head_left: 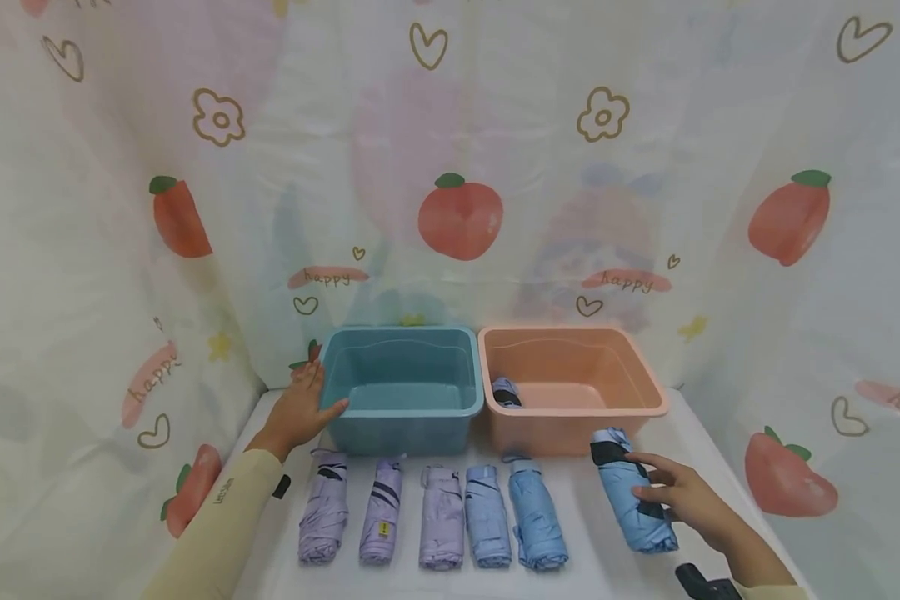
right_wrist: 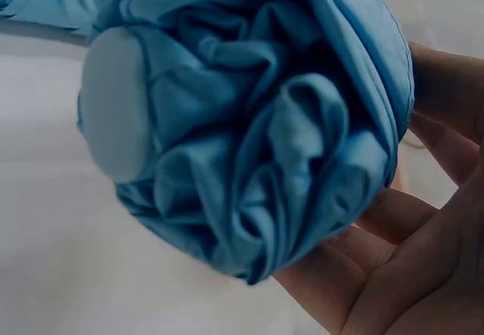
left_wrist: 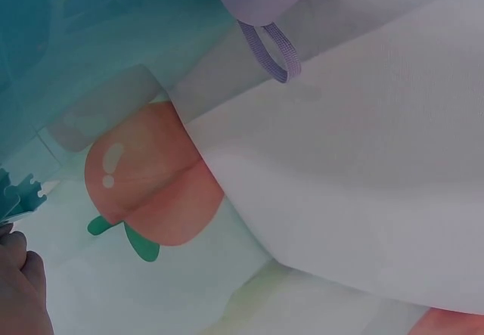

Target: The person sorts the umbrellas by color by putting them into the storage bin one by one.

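My left hand (head_left: 294, 414) rests at the left side of the teal bin (head_left: 402, 413), its fingers straight along the outside and its thumb at the rim. With my right hand (head_left: 686, 500) I hold a folded blue umbrella (head_left: 624, 504) by its right side, in front of the peach bin (head_left: 576, 413). It leans with its black-banded end away from me; the right wrist view shows its gathered cloth end (right_wrist: 249, 153) and a pale oval handle end (right_wrist: 115, 104). A dark-banded umbrella (head_left: 506, 393) lies in the peach bin's left corner.
Lined up before the bins are three lilac umbrellas (head_left: 382, 512) and two blue umbrellas (head_left: 487, 517), (head_left: 538, 518). One lilac umbrella's wrist loop (left_wrist: 272, 51) shows in the left wrist view. A patterned curtain (head_left: 461, 125) encloses the white table (head_left: 585, 542) at the back and sides.
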Demonstrator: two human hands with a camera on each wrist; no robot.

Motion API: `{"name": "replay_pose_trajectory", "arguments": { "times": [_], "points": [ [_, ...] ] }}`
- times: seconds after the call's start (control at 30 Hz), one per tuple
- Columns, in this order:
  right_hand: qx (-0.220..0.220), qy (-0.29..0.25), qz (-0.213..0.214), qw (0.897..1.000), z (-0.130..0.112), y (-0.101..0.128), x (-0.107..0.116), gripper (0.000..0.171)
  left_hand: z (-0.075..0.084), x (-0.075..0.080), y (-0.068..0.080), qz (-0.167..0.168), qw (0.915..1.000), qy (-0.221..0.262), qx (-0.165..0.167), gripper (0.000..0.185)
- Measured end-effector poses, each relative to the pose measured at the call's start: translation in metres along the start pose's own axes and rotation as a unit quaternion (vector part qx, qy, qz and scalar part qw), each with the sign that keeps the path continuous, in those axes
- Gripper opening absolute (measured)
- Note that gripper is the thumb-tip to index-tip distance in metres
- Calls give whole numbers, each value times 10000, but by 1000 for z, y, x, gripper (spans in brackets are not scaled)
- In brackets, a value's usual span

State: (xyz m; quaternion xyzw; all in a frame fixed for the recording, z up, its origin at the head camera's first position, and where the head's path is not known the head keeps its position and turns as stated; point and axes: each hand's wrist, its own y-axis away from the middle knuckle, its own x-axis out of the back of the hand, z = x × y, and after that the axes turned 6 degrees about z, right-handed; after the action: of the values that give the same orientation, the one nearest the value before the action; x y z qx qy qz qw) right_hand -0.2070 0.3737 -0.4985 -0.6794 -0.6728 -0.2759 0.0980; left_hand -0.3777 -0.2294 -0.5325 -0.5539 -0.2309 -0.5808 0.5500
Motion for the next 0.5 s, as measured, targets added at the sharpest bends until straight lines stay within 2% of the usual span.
{"name": "replay_pose_trajectory", "arguments": {
  "times": [0.13, 0.3, 0.5],
  "points": [
    [148, -24, 24, 9999, -10, 6, 13, 67, 0, -1, 0, -49, 10000, 72, -9, 98],
    [549, 110, 24, 9984, -30, 6, 30, 67, 1, -2, -1, -21, 10000, 12, 2, 99],
    [1113, 379, 48, 9931, -56, -12, 42, 65, -1, 2, 1, -55, 10000, -25, 39, 97]
  ]
}}
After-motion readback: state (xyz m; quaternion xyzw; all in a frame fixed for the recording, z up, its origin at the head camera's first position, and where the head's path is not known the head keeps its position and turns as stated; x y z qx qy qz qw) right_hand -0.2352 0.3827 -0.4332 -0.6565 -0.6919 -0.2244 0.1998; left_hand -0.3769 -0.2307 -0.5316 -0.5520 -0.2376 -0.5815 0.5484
